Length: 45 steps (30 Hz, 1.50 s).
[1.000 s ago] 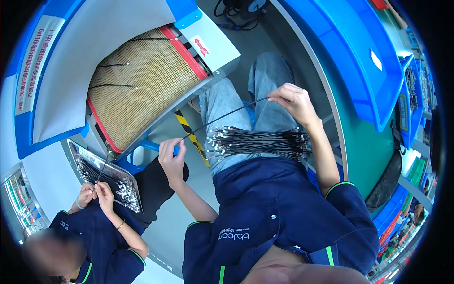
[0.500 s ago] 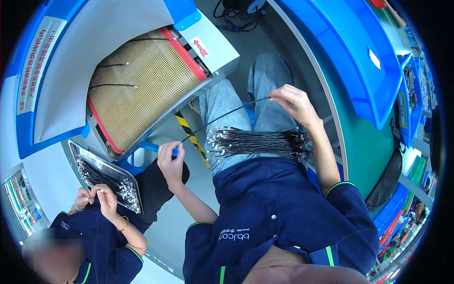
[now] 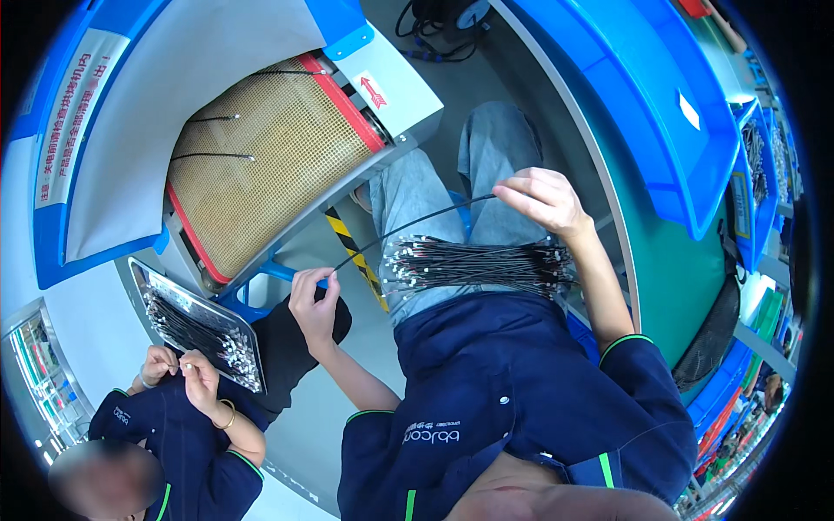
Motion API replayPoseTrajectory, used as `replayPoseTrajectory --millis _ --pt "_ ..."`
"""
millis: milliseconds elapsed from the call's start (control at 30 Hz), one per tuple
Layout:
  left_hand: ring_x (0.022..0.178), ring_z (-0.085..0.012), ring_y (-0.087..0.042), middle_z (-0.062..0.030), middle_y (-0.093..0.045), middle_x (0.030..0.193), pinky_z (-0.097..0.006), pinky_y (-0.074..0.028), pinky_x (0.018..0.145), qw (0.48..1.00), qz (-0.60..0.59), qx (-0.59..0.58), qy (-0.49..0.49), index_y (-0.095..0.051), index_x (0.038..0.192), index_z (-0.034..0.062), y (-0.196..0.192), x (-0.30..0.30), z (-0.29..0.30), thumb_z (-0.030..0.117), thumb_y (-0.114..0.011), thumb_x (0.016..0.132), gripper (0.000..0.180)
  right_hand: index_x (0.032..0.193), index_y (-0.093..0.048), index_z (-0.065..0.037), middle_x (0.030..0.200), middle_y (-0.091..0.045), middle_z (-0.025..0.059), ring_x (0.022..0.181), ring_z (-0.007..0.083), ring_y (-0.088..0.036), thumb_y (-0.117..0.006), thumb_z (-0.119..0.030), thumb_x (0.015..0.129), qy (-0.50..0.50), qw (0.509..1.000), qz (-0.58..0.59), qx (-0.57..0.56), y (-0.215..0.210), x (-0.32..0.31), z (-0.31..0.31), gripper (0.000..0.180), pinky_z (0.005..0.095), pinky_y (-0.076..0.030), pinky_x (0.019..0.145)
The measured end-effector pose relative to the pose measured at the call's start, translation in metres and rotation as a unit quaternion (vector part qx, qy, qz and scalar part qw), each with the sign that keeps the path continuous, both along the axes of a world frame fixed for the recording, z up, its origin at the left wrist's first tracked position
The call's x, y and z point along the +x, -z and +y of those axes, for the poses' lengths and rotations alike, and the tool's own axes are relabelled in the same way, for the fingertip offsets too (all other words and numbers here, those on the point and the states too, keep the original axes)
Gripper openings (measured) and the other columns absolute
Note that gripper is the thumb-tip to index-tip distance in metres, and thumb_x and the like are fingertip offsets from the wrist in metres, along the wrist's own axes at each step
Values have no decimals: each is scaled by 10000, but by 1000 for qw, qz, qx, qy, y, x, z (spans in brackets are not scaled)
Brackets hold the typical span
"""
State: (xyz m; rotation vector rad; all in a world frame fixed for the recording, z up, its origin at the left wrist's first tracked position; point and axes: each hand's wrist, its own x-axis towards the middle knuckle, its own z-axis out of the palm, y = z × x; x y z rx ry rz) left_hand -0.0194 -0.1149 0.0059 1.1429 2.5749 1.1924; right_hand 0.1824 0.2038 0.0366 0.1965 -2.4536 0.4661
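Note:
A thin black cable [image 3: 415, 225] stretches between my two hands above my lap, rising from left to right. My left hand [image 3: 314, 306] pinches its lower end between thumb and fingers. At the upper end my right hand [image 3: 546, 201] has its fingertips closed on the cable. Beneath it, across my thighs, lies a thick bundle of similar black cables [image 3: 486, 266] with small white connectors at both ends. The cable's own end pieces are covered by my fingers.
At upper left, several black cables lie on a tan mesh conveyor belt [image 3: 269, 165] with red edges. A co-worker's hands [image 3: 201, 380] work beside a metal tray [image 3: 252, 334] of cables at lower left. Blue bins [image 3: 643, 104] stand right, over a green tabletop [image 3: 665, 278].
My right hand has come down slightly, and the cable's upper end with it. Both hands keep their pinch. The co-worker's hands have shifted a little.

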Motion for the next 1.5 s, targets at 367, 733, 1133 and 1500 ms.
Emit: replayPoseTrajectory --millis 367,733,1133,1500 --pt "754 -238 -610 -89 -643 775 -312 -484 688 1000 -8 11 -2 -640 804 8 -9 -6 -8 -60 -713 667 169 976 -645 -29 804 -624 68 668 194 -601 -715 -55 703 44 995 -62 -68 2 -4 -9 283 305 -489 560" --pt "740 -237 -608 -85 -639 764 -314 -488 686 1000 13 8 -7 -633 798 -4 -8 -4 -13 -75 -696 674 155 900 -666 -40 769 -644 69 653 193 -603 -736 -46 730 54 975 -111 -186 11 0 -8 185 291 -470 570" --pt "732 -216 -620 -85 -653 775 -311 -492 708 1000 29 0 -8 -634 799 -2 -16 -2 -20 -65 -699 697 136 792 -660 -32 744 -658 59 599 175 -571 -743 -69 747 17 953 -121 -276 9 7 -12 102 290 -422 530" --pt "740 -224 -615 -90 -649 784 -313 -487 713 999 35 -8 2 -638 806 2 -16 -7 -15 -56 -695 707 127 827 -627 -42 736 -592 64 659 217 -582 -715 -94 778 -3 954 -163 -252 7 15 -10 113 331 -456 583"
